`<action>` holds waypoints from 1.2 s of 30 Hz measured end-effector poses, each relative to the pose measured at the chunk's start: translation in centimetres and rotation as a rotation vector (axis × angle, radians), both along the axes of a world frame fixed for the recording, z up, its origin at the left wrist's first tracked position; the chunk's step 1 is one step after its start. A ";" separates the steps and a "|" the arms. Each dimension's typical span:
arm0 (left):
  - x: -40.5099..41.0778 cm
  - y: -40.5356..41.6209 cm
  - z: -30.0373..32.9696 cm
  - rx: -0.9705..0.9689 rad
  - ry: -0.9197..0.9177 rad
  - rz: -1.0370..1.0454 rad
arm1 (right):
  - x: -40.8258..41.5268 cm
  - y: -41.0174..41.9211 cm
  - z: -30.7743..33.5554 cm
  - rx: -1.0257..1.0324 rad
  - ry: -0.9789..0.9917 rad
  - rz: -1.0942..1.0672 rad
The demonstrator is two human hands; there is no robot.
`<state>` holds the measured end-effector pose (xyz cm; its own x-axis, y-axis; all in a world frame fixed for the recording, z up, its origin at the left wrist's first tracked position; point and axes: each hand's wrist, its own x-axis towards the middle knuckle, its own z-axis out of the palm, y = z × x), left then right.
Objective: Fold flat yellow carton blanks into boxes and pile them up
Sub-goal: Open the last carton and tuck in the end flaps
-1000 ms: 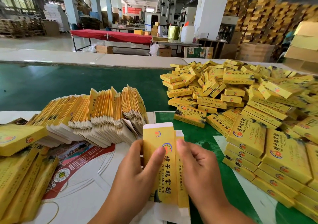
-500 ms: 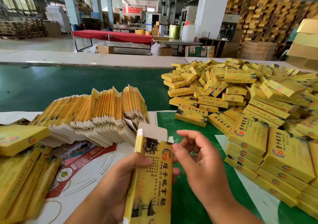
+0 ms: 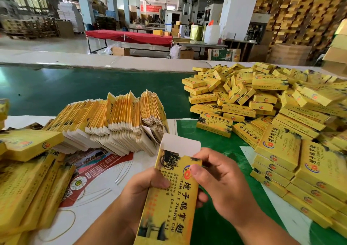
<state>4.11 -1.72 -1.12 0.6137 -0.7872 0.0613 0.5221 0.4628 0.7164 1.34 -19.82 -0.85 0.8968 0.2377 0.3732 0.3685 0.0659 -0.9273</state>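
A yellow carton [image 3: 169, 205] printed with black characters stands opened into a box shape between my hands, its white top flap [image 3: 180, 145] sticking up. My left hand [image 3: 144, 190] grips its left side, thumb across the front. My right hand [image 3: 217, 177] pinches the top right corner, thumb on the red logo, fingers curled behind the flap. A long row of flat yellow blanks [image 3: 112, 120] leans on edge at the left centre. Folded boxes lie in a big heap [image 3: 244, 94] at the right, with neater stacks [image 3: 293, 164] in front.
More yellow boxes [image 3: 28, 179] lie at the left on white printed sheets [image 3: 97, 186]. The green tabletop [image 3: 75, 90] stretches behind the blanks. Beyond are a red-covered table [image 3: 129, 36], a white pillar and stacked cartons [image 3: 293, 19].
The flat blank has been squeezed open into a box and turned front-up. My right hand moved from open beside it to pinching its top corner at the flap.
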 end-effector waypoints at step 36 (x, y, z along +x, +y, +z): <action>0.2 -0.7 0.4 0.561 -0.604 0.551 | 1.4 -0.6 -0.6 -0.122 -0.054 -0.301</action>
<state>4.31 -2.42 -0.76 0.8913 -0.4116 0.1904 -0.1896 0.0430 0.9809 2.75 -20.39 -1.44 0.9133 0.0102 0.4072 0.4033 -0.1636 -0.9003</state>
